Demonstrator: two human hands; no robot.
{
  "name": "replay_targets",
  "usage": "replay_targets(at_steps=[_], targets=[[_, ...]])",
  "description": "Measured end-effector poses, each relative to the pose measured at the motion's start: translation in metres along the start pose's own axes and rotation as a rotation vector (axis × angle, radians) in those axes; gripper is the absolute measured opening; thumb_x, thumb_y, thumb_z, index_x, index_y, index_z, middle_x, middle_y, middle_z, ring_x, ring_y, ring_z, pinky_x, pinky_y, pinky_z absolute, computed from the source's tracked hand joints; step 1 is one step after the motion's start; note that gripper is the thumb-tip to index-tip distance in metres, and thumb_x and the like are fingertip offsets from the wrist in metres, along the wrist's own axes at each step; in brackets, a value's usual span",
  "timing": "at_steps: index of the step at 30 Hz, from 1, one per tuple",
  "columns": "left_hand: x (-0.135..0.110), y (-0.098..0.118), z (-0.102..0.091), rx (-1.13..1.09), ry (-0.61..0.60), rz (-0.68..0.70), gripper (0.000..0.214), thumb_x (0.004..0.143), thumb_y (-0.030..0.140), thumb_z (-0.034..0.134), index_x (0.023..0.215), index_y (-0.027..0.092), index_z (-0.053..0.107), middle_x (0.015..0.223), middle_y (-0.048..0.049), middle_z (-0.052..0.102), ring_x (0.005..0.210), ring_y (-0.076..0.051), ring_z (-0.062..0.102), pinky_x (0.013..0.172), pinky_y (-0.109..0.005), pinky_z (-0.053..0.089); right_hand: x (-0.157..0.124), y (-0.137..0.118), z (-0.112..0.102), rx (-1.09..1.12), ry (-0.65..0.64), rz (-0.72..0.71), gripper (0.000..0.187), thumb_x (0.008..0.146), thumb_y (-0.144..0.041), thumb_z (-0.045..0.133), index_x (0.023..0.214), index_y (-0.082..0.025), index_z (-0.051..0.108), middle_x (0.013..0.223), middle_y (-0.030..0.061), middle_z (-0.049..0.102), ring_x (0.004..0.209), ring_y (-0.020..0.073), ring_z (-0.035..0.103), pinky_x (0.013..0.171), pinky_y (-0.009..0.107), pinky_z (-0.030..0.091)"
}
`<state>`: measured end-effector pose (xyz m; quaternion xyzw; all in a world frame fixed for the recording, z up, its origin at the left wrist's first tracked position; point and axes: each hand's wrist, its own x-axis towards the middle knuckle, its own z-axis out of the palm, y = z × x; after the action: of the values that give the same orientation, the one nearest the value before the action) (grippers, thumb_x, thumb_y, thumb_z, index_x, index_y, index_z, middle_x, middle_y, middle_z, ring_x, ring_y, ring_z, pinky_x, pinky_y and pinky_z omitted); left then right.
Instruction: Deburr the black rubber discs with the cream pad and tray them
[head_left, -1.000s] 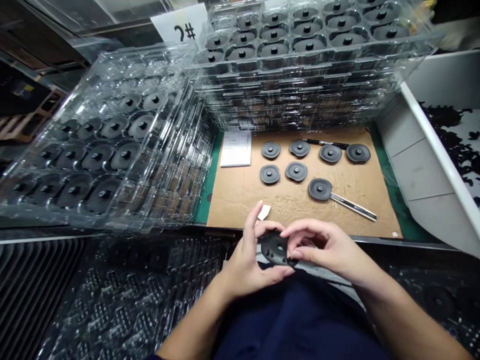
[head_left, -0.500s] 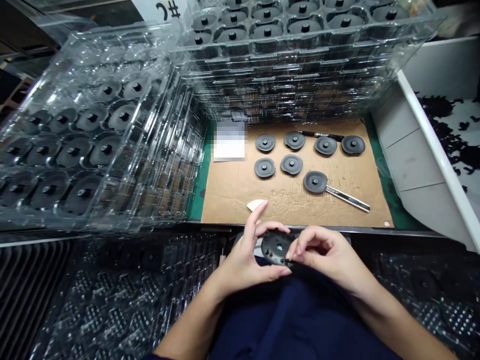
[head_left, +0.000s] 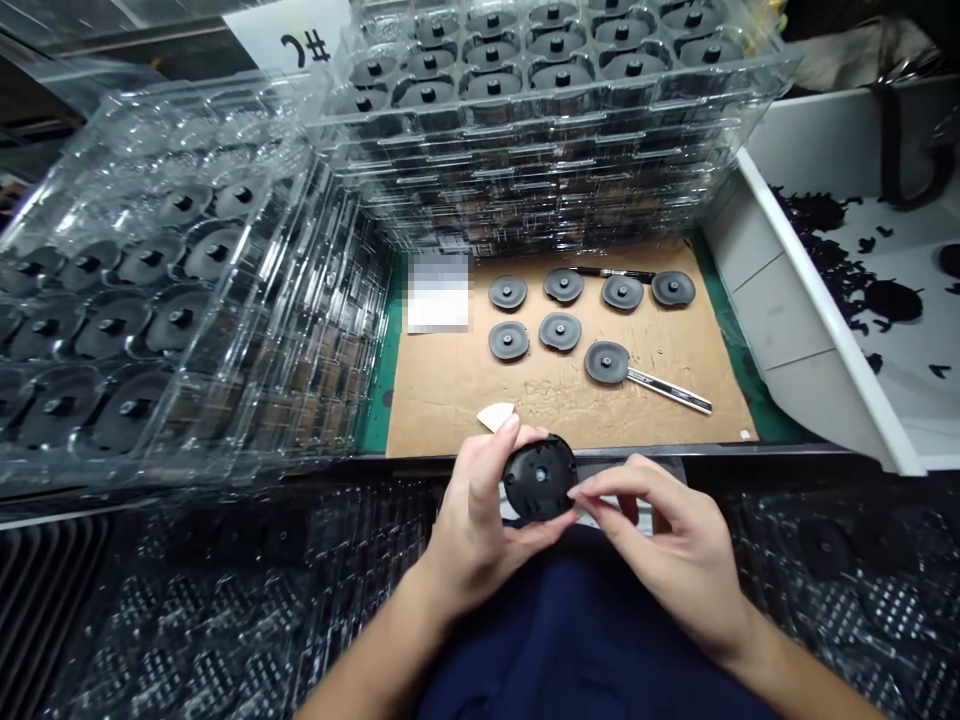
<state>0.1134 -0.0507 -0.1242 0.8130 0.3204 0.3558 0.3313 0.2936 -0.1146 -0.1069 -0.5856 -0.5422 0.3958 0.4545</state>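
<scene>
My left hand (head_left: 472,515) is wrapped round the rim of a black oval plastic disc (head_left: 536,497), tilted so that one face with a small metal centre and little studs shows. At the disc's right edge, my right hand (head_left: 671,545) has its thumb and forefinger pinched together. Whatever lies between those fingertips, if anything, is too small to make out. Just beyond the left hand is a white wedge-shaped piece (head_left: 495,415). Several similar grey discs (head_left: 560,331) lie on the cardboard sheet (head_left: 442,400), each with a central stub facing up.
A slim silver-and-black tool (head_left: 671,390) lies against the nearest disc, and a black pen (head_left: 611,272) behind the back row. Stacked clear trays (head_left: 525,130) of discs stand behind, more trays (head_left: 150,330) at left. A white bin (head_left: 817,310) at right holds small black parts.
The disc has turned so its face points more toward me, and it has shifted slightly left and up. My right fingertips remain at its right edge. The view has shifted a little.
</scene>
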Motion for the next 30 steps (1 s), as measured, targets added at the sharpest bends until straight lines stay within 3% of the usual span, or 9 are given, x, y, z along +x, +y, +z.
replay_targets(at_steps=[5, 12, 17, 22, 25, 27, 30], targets=[[0.001, 0.004, -0.001, 0.275, 0.050, 0.137, 0.106, 0.065, 0.020, 0.078, 0.146, 0.023, 0.009, 0.119, -0.0141, 0.059, 0.102, -0.025, 0.056, 0.088, -0.040, 0.048, 0.001, -0.002, 0.000, -0.007, -0.014, 0.065, 0.012, 0.081, -0.013, 0.060, 0.084, -0.023, 0.065, 0.078, -0.0011, 0.065, 0.061, 0.0100, 0.051, 0.055, 0.023, 0.040], [0.000, 0.006, 0.000, 0.336, 0.058, 0.150, 0.098, 0.069, 0.021, 0.075, 0.145, 0.024, 0.014, 0.120, -0.0126, 0.059, 0.102, -0.025, 0.056, 0.088, -0.038, 0.050, 0.002, -0.002, 0.004, 0.016, -0.019, 0.110, 0.010, 0.081, -0.013, 0.059, 0.080, -0.023, 0.062, 0.077, -0.0016, 0.064, 0.063, 0.0105, 0.051, 0.057, 0.022, 0.040], [-0.004, 0.007, 0.004, 0.305, 0.064, 0.102, 0.099, 0.068, 0.023, 0.075, 0.145, 0.024, 0.013, 0.119, -0.0118, 0.059, 0.102, -0.024, 0.055, 0.089, -0.038, 0.049, 0.003, 0.002, 0.011, 0.279, 0.000, 0.242, 0.023, 0.079, -0.018, 0.062, 0.069, -0.021, 0.042, 0.070, -0.0028, 0.058, 0.061, 0.0101, 0.049, 0.054, 0.021, 0.037], [-0.006, 0.006, 0.006, 0.218, 0.088, 0.061, 0.105, 0.064, 0.022, 0.079, 0.145, 0.023, 0.013, 0.119, -0.0129, 0.058, 0.105, -0.025, 0.055, 0.093, -0.041, 0.046, 0.001, 0.008, 0.012, 0.479, 0.013, 0.297, 0.020, 0.080, -0.024, 0.065, 0.076, -0.021, 0.046, 0.075, -0.0022, 0.059, 0.067, 0.0097, 0.054, 0.059, 0.020, 0.043], [-0.007, 0.005, 0.008, 0.107, 0.083, -0.004, 0.103, 0.064, 0.021, 0.079, 0.144, 0.024, 0.014, 0.119, -0.0132, 0.058, 0.106, -0.026, 0.056, 0.095, -0.044, 0.044, -0.003, 0.012, 0.009, 0.445, 0.020, 0.256, 0.006, 0.085, -0.023, 0.059, 0.087, -0.023, 0.053, 0.070, -0.0038, 0.054, 0.062, 0.0082, 0.052, 0.058, 0.019, 0.043], [-0.008, 0.004, 0.010, 0.040, 0.086, -0.048, 0.104, 0.063, 0.020, 0.079, 0.144, 0.024, 0.014, 0.120, -0.0134, 0.057, 0.108, -0.026, 0.056, 0.097, -0.045, 0.043, -0.006, 0.014, 0.004, 0.356, 0.030, 0.213, 0.009, 0.088, -0.022, 0.054, 0.096, -0.025, 0.056, 0.070, -0.0039, 0.052, 0.060, 0.0081, 0.050, 0.057, 0.019, 0.042], [-0.010, 0.005, 0.010, -0.020, 0.084, -0.086, 0.104, 0.063, 0.019, 0.079, 0.143, 0.023, 0.014, 0.119, -0.0130, 0.057, 0.110, -0.027, 0.055, 0.099, -0.046, 0.042, -0.011, 0.019, -0.002, 0.117, 0.055, 0.102, 0.016, 0.086, -0.016, 0.053, 0.095, -0.026, 0.061, 0.093, 0.0014, 0.055, 0.083, 0.0122, 0.054, 0.068, 0.022, 0.045]])
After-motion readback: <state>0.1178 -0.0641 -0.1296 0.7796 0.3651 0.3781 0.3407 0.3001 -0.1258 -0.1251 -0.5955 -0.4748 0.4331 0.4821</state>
